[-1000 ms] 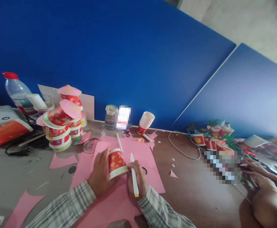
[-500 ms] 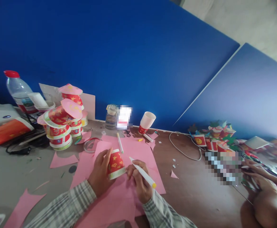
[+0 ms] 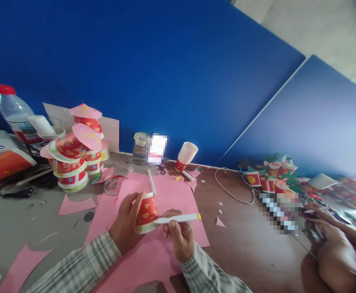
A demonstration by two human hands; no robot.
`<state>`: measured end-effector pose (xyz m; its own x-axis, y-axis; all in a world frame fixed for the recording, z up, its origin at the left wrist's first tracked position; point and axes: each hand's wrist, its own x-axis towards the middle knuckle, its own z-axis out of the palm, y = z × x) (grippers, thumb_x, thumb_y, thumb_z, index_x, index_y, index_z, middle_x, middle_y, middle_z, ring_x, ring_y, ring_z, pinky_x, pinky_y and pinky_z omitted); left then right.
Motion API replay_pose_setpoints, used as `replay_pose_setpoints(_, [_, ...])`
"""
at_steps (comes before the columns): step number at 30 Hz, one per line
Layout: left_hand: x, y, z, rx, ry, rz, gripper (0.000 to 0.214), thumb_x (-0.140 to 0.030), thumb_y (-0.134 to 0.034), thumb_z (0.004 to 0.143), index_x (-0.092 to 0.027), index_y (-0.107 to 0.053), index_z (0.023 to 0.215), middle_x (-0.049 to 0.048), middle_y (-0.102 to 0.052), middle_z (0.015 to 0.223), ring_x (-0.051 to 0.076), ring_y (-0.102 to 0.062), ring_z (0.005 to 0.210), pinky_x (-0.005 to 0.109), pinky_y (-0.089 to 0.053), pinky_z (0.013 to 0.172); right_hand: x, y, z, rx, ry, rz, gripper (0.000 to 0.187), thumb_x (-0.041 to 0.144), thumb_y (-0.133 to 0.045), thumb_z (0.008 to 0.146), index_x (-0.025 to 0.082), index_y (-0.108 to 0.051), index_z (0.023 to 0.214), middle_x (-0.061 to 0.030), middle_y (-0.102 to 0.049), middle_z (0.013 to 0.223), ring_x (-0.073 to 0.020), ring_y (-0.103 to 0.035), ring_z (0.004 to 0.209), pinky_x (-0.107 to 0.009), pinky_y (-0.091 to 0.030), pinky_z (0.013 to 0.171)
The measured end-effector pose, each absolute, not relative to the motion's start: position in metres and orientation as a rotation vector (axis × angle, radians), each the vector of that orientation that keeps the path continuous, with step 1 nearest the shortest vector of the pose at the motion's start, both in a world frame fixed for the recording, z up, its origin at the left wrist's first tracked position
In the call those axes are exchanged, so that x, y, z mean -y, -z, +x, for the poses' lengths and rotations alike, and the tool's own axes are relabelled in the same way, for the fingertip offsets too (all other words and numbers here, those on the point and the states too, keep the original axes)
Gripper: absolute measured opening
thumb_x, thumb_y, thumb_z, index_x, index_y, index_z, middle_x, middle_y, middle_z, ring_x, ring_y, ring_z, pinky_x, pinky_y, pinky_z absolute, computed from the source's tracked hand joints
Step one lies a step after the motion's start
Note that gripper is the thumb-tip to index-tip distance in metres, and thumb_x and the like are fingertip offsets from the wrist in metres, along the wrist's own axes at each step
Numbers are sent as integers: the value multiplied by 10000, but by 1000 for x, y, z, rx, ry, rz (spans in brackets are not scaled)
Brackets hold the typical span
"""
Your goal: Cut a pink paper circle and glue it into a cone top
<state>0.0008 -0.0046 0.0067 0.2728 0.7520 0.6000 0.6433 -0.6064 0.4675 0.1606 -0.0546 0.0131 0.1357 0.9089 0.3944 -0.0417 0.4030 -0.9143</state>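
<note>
My left hand (image 3: 126, 224) is closed around an upside-down red paper cup (image 3: 146, 211) with yellow stars, pressing it onto a pink paper sheet (image 3: 168, 195). My right hand (image 3: 178, 236) grips a white marker (image 3: 178, 219) with a yellow end cap. The marker lies almost level, its tip touching the cup's rim at the lower right. Both sleeves are grey plaid.
A pile of decorated red cups (image 3: 74, 158) with pink lids stands at the left, behind it a water bottle (image 3: 11, 112). A glass jar (image 3: 140, 148), a tilted paper cup (image 3: 186, 156), a loose marker (image 3: 151, 182) and a white cable (image 3: 233, 191) lie further back. Another person's hands (image 3: 327, 228) work at the right.
My right hand has swung the marker from upright to nearly level, bringing its tip to the cup's rim. The left hand has kept hold of the cup, which tilted slightly.
</note>
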Motion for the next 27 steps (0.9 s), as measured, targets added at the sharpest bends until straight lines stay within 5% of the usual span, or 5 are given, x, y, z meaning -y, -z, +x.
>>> replay_pose_setpoints(17, [4, -4, -2, -1290, -1189, 2457, 895, -482, -589, 541, -195, -110, 1241, 141, -372, 1107, 293, -340, 1062, 476, -381, 870, 54, -12, 163, 1348, -742, -1011, 180, 302, -520, 805, 177, -647, 782, 5, -568, 611, -88, -434, 396, -195, -384, 395])
replay_pose_setpoints(27, [5, -6, -1, -1278, -1204, 2470, 882, -445, -590, 553, -196, -100, 1244, 141, -374, 1099, 294, -350, 1049, 480, -387, 857, 55, -12, 163, 1428, -699, -1038, 160, 270, -514, 805, 178, -644, 783, 55, -479, 491, -94, -416, 375, -197, -399, 411])
